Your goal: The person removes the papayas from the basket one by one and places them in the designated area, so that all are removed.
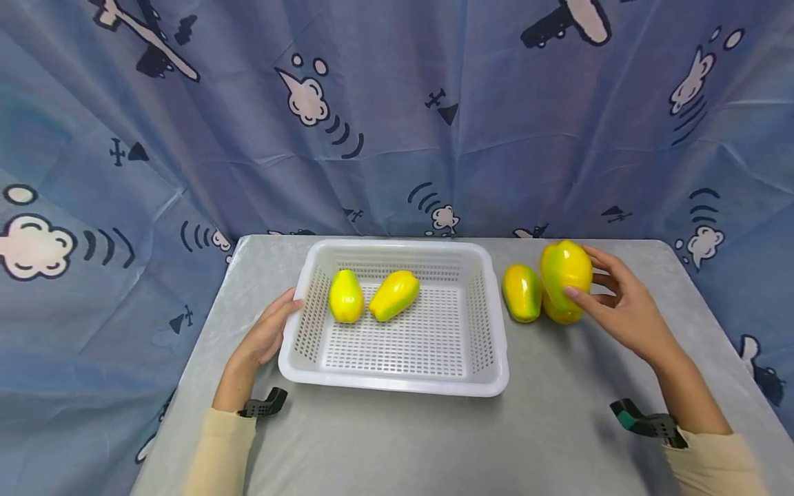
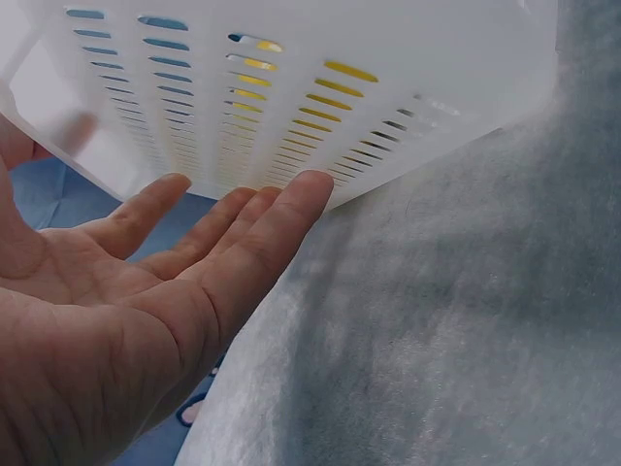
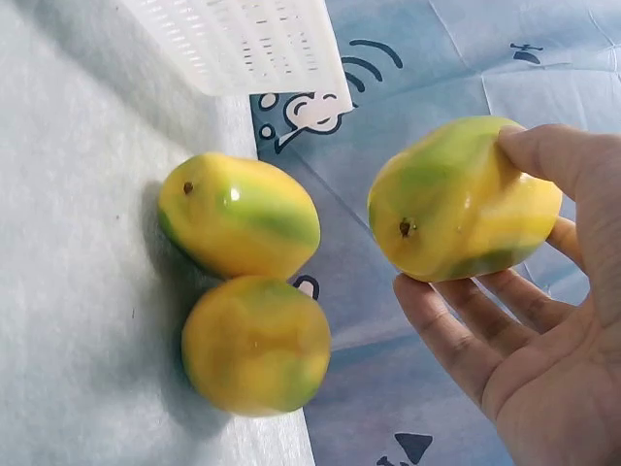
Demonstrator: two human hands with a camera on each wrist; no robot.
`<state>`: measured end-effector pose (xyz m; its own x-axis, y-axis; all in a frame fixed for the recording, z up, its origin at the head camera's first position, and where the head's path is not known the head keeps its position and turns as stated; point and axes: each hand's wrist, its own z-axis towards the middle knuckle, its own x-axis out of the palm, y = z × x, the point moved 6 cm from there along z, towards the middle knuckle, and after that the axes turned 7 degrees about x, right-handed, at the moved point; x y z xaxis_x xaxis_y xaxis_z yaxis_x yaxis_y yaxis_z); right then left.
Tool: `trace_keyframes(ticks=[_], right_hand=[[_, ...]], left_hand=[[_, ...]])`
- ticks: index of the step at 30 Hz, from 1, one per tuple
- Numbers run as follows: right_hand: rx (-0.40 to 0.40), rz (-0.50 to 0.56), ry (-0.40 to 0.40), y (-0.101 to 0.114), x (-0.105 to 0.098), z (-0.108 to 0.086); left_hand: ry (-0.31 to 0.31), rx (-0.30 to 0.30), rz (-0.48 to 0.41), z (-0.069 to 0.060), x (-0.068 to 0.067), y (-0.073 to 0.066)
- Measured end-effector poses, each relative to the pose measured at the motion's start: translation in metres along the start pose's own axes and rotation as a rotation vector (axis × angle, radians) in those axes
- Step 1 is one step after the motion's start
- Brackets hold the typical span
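Note:
A white plastic basket stands on the table with two yellow-green papayas in it, one upright papaya and one slanted papaya. At its left side my left hand holds the rim, thumb over the edge and fingers along the outer perforated wall. To the right of the basket, my right hand grips a papaya between thumb and fingers, raised above the table. Two more papayas sit side by side below it, a left papaya and a right papaya, partly hidden in the head view.
A grey-white cloth covers the table. Behind it hangs a blue curtain printed with planes and clouds. Both wrists wear dark bands, a left band and a right band.

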<state>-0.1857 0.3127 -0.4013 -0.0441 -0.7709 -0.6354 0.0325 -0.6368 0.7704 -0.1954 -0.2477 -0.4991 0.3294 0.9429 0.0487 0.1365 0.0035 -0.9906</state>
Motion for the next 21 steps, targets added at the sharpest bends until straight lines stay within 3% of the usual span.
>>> trace_keyframes(ticks=[21], right_hand=[[-0.001,-0.053,-0.023,-0.024,-0.017,0.003]], left_hand=[[0.000,0.004,0.006,0.001,0.001,0.001]])
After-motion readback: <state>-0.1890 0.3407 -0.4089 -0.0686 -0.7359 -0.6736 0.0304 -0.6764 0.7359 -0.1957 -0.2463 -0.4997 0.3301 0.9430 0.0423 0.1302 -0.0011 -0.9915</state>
